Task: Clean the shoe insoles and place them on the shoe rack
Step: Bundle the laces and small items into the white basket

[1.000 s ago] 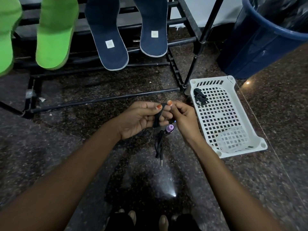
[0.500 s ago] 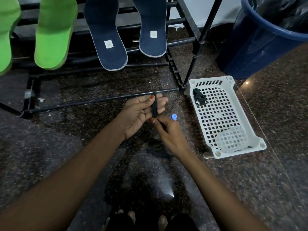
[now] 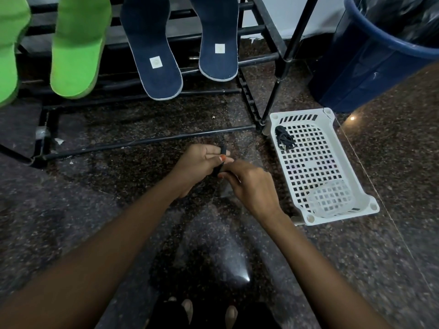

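Green foam insoles, one pair: propped toe-down on the bars of the shoe rack, left side.
Navy fabric insoles, one pair: same rack, just right of the green pair, each with a small pale label. All four are already placed, so the main job looks done.
Black cord: held low over the floor in front of the rack. The left hand has its fingers curled round it; the right hand pinches its lower part with thumb and fingertips. The step in hand appears to be bundling this loose cord as tidy-up.
White slotted basket: on the floor, just right of the hands, holding a coiled dark bundle and a clear tub.
Blue bin: behind the basket.
Next move, likely: keep the loops pinched so they do not spring apart, then carry the cord right into the basket.
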Motion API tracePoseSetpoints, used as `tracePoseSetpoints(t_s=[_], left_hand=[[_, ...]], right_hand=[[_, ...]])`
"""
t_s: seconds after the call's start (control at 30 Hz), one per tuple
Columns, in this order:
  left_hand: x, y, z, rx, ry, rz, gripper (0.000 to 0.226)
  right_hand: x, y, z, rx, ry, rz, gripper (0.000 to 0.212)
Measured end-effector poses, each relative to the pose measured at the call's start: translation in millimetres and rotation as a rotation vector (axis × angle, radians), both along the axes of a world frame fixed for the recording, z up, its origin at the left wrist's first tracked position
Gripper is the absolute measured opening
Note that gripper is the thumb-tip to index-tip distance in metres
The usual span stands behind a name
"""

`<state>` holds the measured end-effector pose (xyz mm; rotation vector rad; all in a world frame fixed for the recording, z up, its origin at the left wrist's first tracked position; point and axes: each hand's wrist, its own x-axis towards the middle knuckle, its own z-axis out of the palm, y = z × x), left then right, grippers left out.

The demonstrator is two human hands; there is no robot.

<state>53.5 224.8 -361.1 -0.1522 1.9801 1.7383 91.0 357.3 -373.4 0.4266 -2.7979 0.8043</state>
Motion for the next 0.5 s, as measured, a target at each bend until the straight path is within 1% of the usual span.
tracePoseSetpoints(t_s=[0.07, 0.1, 0.13, 0.23, 0.37, 0.5], left_hand=[[1.2, 0.1, 0.5, -0.099, 0.010, -0.044, 0.027], [1.3, -0.7, 0.7, -0.117, 0.003, -0.062, 0.025], [1.5, -1.6, 1.1, -0.106, -0.003, -0.091, 0.021], [3.3, -4.3, 5.1, -0.044, -0.013, -0.191, 0.028], [1.9, -5.2, 7.0, 0.038, -0.026, -0.222, 0.027], [1.8, -7.3, 7.8, 0.067, -0.046, -0.254, 0.026]], right_hand=[[-3.8, 3.1, 2.7, -0.110, -0.054, 0.002, 0.013], [-5.4, 4.4, 3.7, -0.153, -0.071, -0.003, 0.014], [-7.0, 5.6, 4.5, -0.197, -0.079, -0.016, 0.013], [-12.5, 9.0, 6.8, -0.353, -0.116, -0.071, 0.010], [-14.0, 9.0, 10.3, -0.572, -0.253, -0.124, 0.019], [-14.9, 9.5, 10.1, -0.629, -0.233, -0.162, 0.021]])
